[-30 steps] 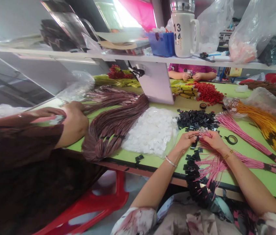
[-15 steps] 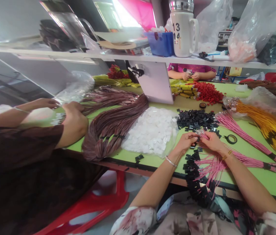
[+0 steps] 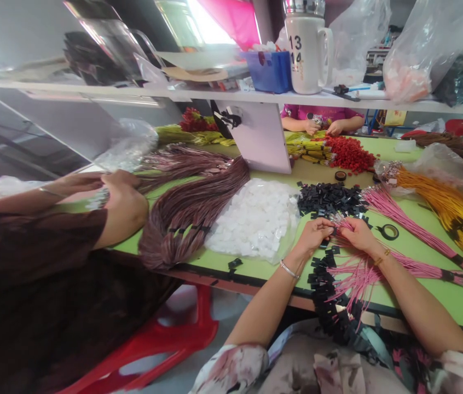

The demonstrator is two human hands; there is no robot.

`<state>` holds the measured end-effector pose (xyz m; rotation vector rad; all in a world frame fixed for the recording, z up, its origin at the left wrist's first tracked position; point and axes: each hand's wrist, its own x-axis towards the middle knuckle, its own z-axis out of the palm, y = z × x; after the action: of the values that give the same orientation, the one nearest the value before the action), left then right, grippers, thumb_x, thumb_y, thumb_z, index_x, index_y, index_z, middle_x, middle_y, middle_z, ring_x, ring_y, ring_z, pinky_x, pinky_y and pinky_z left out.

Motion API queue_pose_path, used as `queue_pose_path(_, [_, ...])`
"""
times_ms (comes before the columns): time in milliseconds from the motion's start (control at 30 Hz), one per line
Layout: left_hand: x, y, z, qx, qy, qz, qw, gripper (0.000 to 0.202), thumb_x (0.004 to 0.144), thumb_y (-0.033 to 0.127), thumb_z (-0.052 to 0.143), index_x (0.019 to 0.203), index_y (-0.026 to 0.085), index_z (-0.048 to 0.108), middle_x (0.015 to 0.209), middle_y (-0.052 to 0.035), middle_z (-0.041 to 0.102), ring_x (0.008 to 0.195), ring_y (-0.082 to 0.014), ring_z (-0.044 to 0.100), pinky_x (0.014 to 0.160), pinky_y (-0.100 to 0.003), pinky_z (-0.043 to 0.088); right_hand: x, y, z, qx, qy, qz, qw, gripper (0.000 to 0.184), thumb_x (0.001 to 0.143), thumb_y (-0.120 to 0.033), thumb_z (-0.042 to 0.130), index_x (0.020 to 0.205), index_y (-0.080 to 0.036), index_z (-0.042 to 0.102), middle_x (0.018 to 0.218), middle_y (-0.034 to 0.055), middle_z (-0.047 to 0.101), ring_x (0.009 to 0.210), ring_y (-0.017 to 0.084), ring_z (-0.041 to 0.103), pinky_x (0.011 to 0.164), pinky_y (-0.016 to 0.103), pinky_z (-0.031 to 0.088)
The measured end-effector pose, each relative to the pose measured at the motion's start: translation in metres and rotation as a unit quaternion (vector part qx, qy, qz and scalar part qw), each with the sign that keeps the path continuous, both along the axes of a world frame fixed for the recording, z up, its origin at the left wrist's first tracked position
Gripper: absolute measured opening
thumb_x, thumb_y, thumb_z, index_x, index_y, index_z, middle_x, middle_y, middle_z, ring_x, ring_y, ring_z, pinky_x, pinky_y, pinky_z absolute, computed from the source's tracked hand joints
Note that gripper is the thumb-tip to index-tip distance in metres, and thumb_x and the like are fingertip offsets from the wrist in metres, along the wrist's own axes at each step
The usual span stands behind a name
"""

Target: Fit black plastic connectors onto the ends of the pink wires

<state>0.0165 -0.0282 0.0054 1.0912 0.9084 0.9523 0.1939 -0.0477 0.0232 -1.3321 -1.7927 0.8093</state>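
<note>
Pink wires (image 3: 343,222) are sitting in the right hand (image 3: 358,232), which is gripping the bundle between thumb and fingers just below the shiny tips. The left hand (image 3: 316,235) is working just beside those tips, its fingers curling toward the thumb; whether they are pinching anything (something small and dark is showing there) I cannot tell. Below the right hand, loose pink strands (image 3: 354,284) are fanning toward the body, and nearer the left forearm a row of black plugs (image 3: 322,279) is trailing over the table edge. Beyond both hands a heap of loose plugs (image 3: 330,198) is lying close by, while a tape roll (image 3: 388,232) is resting to the right of the right hand. As I am judging it, the main danger is tangling: if the right hand is relaxing its grip, thin wires could be sliding out and crossing the strands beneath it. The plugs hanging past the edge could be pulling neighbouring strands down by their weight, the right forearm could be snagging wires by brushing them, and thin tips could be bending if the fingers are pressing them askew.
</note>
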Motion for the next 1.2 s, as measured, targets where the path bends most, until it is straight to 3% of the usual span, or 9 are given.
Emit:
queue_pose_path(167, [-0.027, 0.000, 0.012, 0.035, 0.023, -0.149, 0.988, 0.022, 0.066, 0.026, 0.079, 0.080, 0.013, 0.069, 0.065, -0.0010, 0.064, 0.058, -0.0097, 0.057, 0.058, -0.023, 0.043, 0.009, 0.002, 0.002, 0.004, 0.089, -0.068, 0.994, 0.034, 0.083, -0.042, 0.059, 0.062, -0.021, 0.044, 0.057, -0.0043, 0.042, 0.055, 0.011, 0.036, 0.054, 0.026, 0.028])
queue_pose_path(333, [-0.049, 0.001, 0.020, 0.061, 0.110, -0.334, 0.934, 0.022, 0.066, 0.027, 0.079, 0.081, 0.012, 0.071, 0.069, -0.0028, 0.066, 0.062, -0.0109, 0.057, 0.060, -0.023, 0.044, 0.014, 0.007, 0.000, -0.051, 0.294, -0.114, 0.948, 0.029, 0.080, -0.048, 0.066, 0.081, -0.023, 0.052, 0.056, -0.0070, 0.046, 0.048, 0.010, 0.035, 0.048, 0.025, 0.026])
queue_pose_path(400, [-0.048, 0.006, 0.018, 0.098, 0.151, -0.260, 0.949, 0.019, 0.074, 0.029, 0.073, 0.084, 0.013, 0.071, 0.075, -0.0043, 0.067, 0.067, -0.0130, 0.058, 0.065, -0.026, 0.046, 0.013, 0.006, 0.000, -0.061, 0.311, -0.091, 0.944, 0.030, 0.080, -0.046, 0.068, 0.085, -0.023, 0.050, 0.057, -0.0078, 0.048, 0.049, 0.010, 0.037, 0.048, 0.024, 0.027])
queue_pose_path(467, [-0.042, 0.014, 0.013, 0.156, 0.241, -0.087, 0.954, 0.017, 0.082, 0.026, 0.063, 0.089, 0.013, 0.071, 0.083, -0.0062, 0.068, 0.075, -0.0156, 0.059, 0.073, -0.029, 0.047, 0.011, 0.004, -0.002, -0.076, 0.296, -0.065, 0.950, 0.031, 0.081, -0.047, 0.067, 0.083, -0.023, 0.048, 0.058, -0.0068, 0.052, 0.050, 0.010, 0.039, 0.049, 0.024, 0.028])
queue_pose_path(567, [-0.030, 0.029, 0.001, 0.217, 0.414, 0.084, 0.880, 0.021, 0.086, 0.017, 0.055, 0.099, 0.013, 0.071, 0.099, -0.0114, 0.065, 0.087, -0.0205, 0.059, 0.084, -0.034, 0.046, 0.008, 0.003, -0.005, -0.096, 0.242, -0.040, 0.965, 0.035, 0.081, -0.051, 0.066, 0.077, -0.022, 0.046, 0.060, -0.0063, 0.050, 0.051, 0.009, 0.037, 0.049, 0.024, 0.027])
queue_pose_path(700, [-0.019, 0.036, -0.010, 0.240, 0.516, 0.073, 0.819, 0.020, 0.088, 0.014, 0.053, 0.099, 0.013, 0.069, 0.104, -0.0132, 0.059, 0.092, -0.0226, 0.058, 0.085, -0.034, 0.044, 0.007, 0.003, -0.009, -0.084, 0.174, -0.044, 0.980, 0.037, 0.080, -0.055, 0.065, 0.076, -0.022, 0.047, 0.058, -0.0075, 0.040, 0.050, 0.009, 0.032, 0.047, 0.024, 0.024])
queue_pose_path(833, [-0.019, 0.031, -0.008, 0.252, 0.526, 0.057, 0.810, 0.015, 0.086, 0.010, 0.053, 0.094, 0.016, 0.064, 0.100, -0.0117, 0.058, 0.093, -0.0233, 0.056, 0.082, -0.033, 0.042, 0.007, 0.005, -0.010, -0.062, 0.122, -0.066, 0.988, 0.039, 0.079, -0.057, 0.064, 0.074, -0.021, 0.050, 0.056, -0.0064, 0.038, 0.051, 0.010, 0.032, 0.047, 0.024, 0.025])
queue_pose_path(1067, [-0.022, 0.026, -0.006, 0.225, 0.482, 0.083, 0.843, 0.023, 0.078, 0.006, 0.061, 0.098, 0.017, 0.063, 0.098, -0.0097, 0.059, 0.093, -0.0231, 0.055, 0.083, -0.035, 0.042, 0.001, 0.007, -0.011, -0.081, 0.164, -0.055, 0.982, 0.039, 0.079, -0.054, 0.065, 0.067, -0.020, 0.050, 0.058, -0.0052, 0.042, 0.053, 0.010, 0.034, 0.050, 0.024, 0.028])
queue_pose_path(1200, [-0.020, 0.023, -0.008, 0.201, 0.342, 0.106, 0.912, 0.015, 0.075, 0.006, 0.063, 0.086, 0.015, 0.068, 0.087, -0.0054, 0.060, 0.080, -0.0167, 0.055, 0.079, -0.030, 0.044, -0.001, 0.007, -0.013, -0.078, 0.173, -0.042, 0.981, 0.036, 0.078, -0.053, 0.067, 0.074, -0.018, 0.060, 0.065, -0.0018, 0.054, 0.059, 0.012, 0.043, 0.056, 0.025, 0.034])
